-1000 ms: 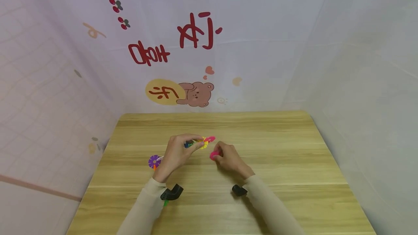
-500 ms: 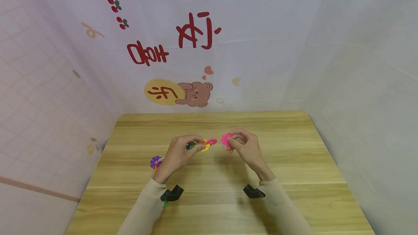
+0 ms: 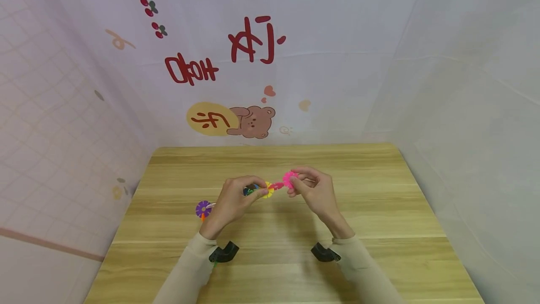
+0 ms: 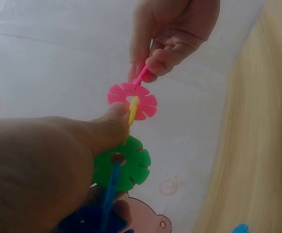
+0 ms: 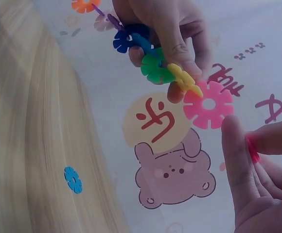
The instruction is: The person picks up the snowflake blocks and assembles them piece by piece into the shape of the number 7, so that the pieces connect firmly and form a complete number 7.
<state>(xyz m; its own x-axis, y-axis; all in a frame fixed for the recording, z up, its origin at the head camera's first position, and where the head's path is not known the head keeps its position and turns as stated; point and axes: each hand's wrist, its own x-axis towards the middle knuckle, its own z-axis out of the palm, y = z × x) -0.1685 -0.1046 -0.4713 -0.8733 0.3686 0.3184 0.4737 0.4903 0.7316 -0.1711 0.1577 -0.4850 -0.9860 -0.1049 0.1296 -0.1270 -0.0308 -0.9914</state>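
Above the middle of the wooden table [image 3: 379, 210], the left hand [image 3: 231, 200] grips a chain of snowflake discs [image 5: 165, 68] with thumb and fingers curled round its blue and green pieces. The chain's long axis runs roughly level from that hand toward the right hand [image 3: 314, 191], and a pink disc [image 4: 132, 100] sits at the free end, its face turned up toward the wrist camera. The right hand pinches a second, darker pink disc [image 3: 289, 178] edge-on between thumb and forefinger, touching or just short of the chain's end disc; which cannot be told. To join well, the loose disc's slot likely needs to meet a slot of the end disc at right angles, the left hand holding close behind the end piece so the chain does not bend. A purple disc [image 3: 203, 209] lies on the table left of the chain.
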